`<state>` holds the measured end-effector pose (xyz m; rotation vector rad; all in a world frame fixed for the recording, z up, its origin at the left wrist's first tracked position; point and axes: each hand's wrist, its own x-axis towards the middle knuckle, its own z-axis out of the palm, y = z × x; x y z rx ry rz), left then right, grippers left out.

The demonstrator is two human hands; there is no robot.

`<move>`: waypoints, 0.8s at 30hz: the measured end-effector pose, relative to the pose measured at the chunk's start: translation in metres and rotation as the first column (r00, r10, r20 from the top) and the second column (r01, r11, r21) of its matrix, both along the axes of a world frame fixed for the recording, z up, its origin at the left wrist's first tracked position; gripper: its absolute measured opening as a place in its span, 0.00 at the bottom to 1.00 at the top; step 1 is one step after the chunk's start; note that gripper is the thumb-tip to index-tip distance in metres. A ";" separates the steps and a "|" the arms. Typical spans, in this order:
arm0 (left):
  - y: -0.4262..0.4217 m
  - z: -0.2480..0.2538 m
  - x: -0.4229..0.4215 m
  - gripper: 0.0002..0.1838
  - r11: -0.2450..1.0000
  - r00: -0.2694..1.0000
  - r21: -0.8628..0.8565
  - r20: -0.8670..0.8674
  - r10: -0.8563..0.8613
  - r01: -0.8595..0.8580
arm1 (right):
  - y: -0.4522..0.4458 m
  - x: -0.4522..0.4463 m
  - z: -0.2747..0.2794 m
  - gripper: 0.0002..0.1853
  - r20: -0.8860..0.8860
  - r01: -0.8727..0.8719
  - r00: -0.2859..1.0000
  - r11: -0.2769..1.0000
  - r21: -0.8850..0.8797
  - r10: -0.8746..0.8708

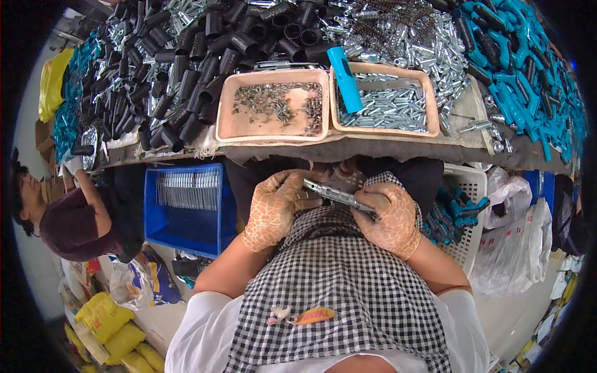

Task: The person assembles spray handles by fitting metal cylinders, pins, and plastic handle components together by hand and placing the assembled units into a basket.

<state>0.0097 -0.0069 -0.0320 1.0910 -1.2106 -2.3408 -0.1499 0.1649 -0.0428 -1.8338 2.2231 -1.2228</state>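
Note:
A silvery metal shaft (336, 194) with holes along it is held in front of the checked apron. My left hand (273, 208), in a patterned glove, pinches its upper left end. My right hand (390, 217), gloved the same way, is closed round its lower right end. Beyond my hands, at the table edge, sit a tray of small metal parts (273, 133) and, to its right, a tray of silver pins (385, 129). A blue cylindrical piece (345, 79) leans across the back left of the pin tray.
Black tubes (186, 81), springs (398, 25) and blue tool housings (510, 68) are heaped along the table. Below it stand a blue crate (183, 233) and a white basket (466, 248). A co-worker (74, 217) is at the left.

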 end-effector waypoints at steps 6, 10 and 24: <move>0.002 -0.003 0.001 0.22 0.988 0.999 0.152 -0.013 0.043 -0.040 | 0.000 0.003 0.001 0.18 0.055 0.031 0.998 0.996 0.079 -0.035; 0.002 -0.001 -0.001 0.21 0.996 0.997 0.084 0.080 0.017 -0.024 | -0.001 0.002 0.005 0.15 0.193 0.035 0.979 0.991 0.125 -0.059; 0.006 -0.012 -0.004 0.18 0.997 0.985 -0.077 0.170 0.036 -0.023 | 0.002 -0.016 0.012 0.21 0.848 -0.305 0.358 0.810 0.501 -0.390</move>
